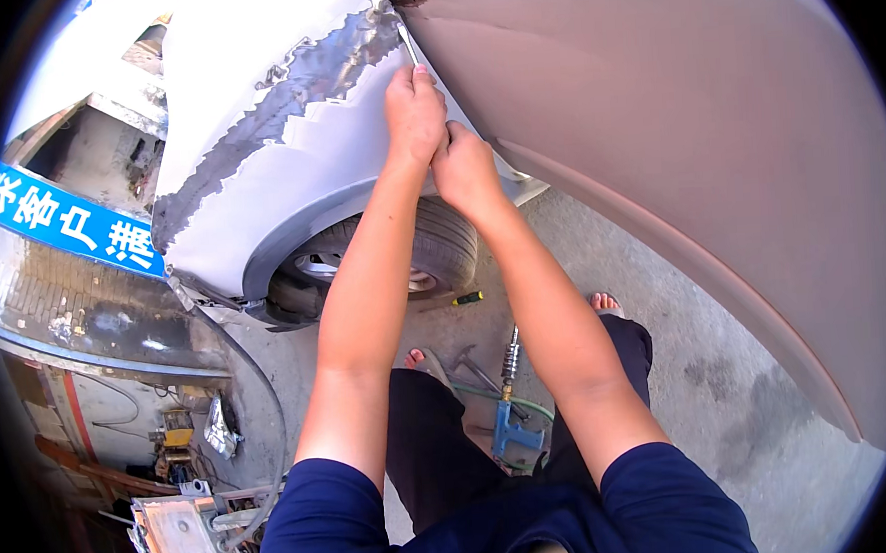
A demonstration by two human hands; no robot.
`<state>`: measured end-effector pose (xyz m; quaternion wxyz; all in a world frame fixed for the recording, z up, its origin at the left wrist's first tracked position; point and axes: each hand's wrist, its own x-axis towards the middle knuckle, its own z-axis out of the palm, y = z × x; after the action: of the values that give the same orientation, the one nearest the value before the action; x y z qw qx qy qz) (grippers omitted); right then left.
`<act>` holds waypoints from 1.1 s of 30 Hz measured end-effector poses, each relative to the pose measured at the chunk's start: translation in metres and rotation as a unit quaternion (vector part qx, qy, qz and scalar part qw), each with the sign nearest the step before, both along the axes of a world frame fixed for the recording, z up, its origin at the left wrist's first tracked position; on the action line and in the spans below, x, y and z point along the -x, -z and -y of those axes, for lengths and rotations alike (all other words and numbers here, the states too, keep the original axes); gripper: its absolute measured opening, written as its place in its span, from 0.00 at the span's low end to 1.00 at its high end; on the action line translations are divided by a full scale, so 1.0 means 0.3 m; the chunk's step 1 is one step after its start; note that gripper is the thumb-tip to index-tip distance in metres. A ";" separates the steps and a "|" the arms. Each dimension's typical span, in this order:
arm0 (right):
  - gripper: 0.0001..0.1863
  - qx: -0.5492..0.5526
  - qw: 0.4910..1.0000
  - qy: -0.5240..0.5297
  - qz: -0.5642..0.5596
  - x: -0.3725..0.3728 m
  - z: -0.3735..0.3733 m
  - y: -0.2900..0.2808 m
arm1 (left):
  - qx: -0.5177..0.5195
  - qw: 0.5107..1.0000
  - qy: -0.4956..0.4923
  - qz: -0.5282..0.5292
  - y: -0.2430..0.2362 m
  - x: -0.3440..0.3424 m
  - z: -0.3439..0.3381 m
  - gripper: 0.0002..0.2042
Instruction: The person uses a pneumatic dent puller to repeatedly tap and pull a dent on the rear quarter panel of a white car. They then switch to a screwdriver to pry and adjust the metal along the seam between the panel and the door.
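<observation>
Both my hands grip one slim metal bar [409, 46]. My left hand [417, 116] is wrapped round it farther forward, and my right hand [465, 167] is closed just behind, its fingers touching the left wrist area. The bar's tip meets the rear edge of a silver car fender [355, 131], beside the gap to the open door [655, 115]. A jagged strip of bare, dented metal [293, 99] runs across the fender up to that edge. Whatever handle the bar has is hidden inside my hands.
Below the fender sits the tyre [446, 241]. On the concrete lie a yellow-and-black handled screwdriver [469, 298], a hammer [476, 370], and a blue pistol-grip tool with a spring shaft [516, 435] beside a green hose. A dark cable [263, 386] hangs at left, near cluttered equipment [191, 535].
</observation>
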<state>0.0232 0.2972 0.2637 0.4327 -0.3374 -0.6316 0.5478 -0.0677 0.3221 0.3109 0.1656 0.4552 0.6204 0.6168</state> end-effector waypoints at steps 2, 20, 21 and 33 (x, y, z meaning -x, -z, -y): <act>0.24 -0.020 1.000 0.002 -0.005 -0.014 -0.023 -0.052 | -0.016 1.000 0.003 0.011 -0.027 -0.016 -0.010 0.14; 0.25 0.032 0.999 0.004 -0.043 0.035 -0.042 0.068 | 0.014 0.992 -0.078 -0.098 0.046 0.010 -0.035 0.14; 0.24 0.010 0.999 0.015 -0.038 0.042 -0.042 0.074 | 0.020 0.990 -0.092 -0.101 0.051 0.009 -0.021 0.14; 0.24 0.029 0.999 0.016 -0.022 0.050 -0.014 0.037 | 0.026 0.999 0.013 0.036 -0.012 -0.017 0.011 0.14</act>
<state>0.0081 0.3014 0.2528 0.4457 -0.3478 -0.6001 0.5659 -0.0626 0.3187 0.3146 0.2075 0.4359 0.6239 0.6146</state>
